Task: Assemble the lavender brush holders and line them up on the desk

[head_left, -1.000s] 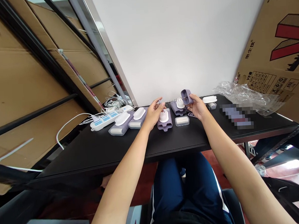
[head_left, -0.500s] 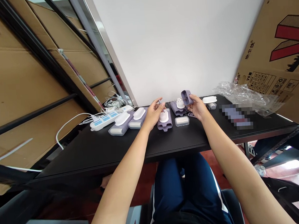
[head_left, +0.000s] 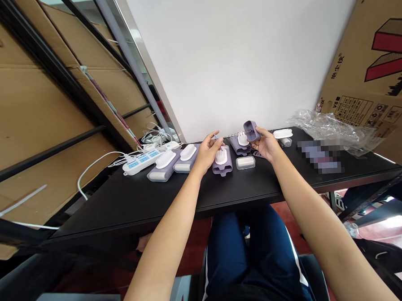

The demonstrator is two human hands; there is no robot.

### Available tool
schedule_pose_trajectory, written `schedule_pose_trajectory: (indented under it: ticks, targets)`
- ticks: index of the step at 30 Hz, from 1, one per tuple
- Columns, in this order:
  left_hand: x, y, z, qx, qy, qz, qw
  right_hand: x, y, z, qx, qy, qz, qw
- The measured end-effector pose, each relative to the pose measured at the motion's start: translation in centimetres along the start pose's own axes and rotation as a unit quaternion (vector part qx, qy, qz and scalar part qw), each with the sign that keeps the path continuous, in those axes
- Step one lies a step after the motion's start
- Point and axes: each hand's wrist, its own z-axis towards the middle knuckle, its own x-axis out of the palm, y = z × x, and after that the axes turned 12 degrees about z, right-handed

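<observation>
My right hand [head_left: 266, 143] is closed on a hollow purple plastic cap [head_left: 250, 129], its open end turned toward me. A thin coil spring [head_left: 235, 134] stretches sideways from the cap toward my left hand [head_left: 208, 153]. The left fingers are pinched around a small, thin greyish piece, mostly hidden, so I cannot tell its kind. Just below the left fingertips lies a purple housing [head_left: 222, 169] with a white oval brush pad on top. Behind, between the hands, is another purple housing [head_left: 238, 147] with a white pad. A clear case [head_left: 245, 163] with a white insert lies in front.
Two purple units with white pads [head_left: 165, 158] lie left, beside a white power strip [head_left: 142, 161] and tangled cables. Right are another white-padded unit [head_left: 283, 133], crumpled clear plastic [head_left: 334, 127] and a blurred packet [head_left: 319, 157]. Cardboard boxes [head_left: 369, 83] flank the black table [head_left: 129, 203].
Both hands keep almost the same pose, with the spring still stretched between them. The whole view has shifted very slightly.
</observation>
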Motion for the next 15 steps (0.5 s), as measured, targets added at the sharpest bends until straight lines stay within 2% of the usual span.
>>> schedule_pose_trajectory:
  ticks: [9,15]
  targets:
    - [-0.04,-0.02,-0.02,0.003,0.005,0.007,1.0,0.01,0.05,-0.08,0.009,0.003,-0.002,1.0]
    - [-0.01,0.04,-0.03,0.005,0.006,0.003,1.0,-0.27,-0.31,0.3,-0.009,0.015,-0.016,1.0]
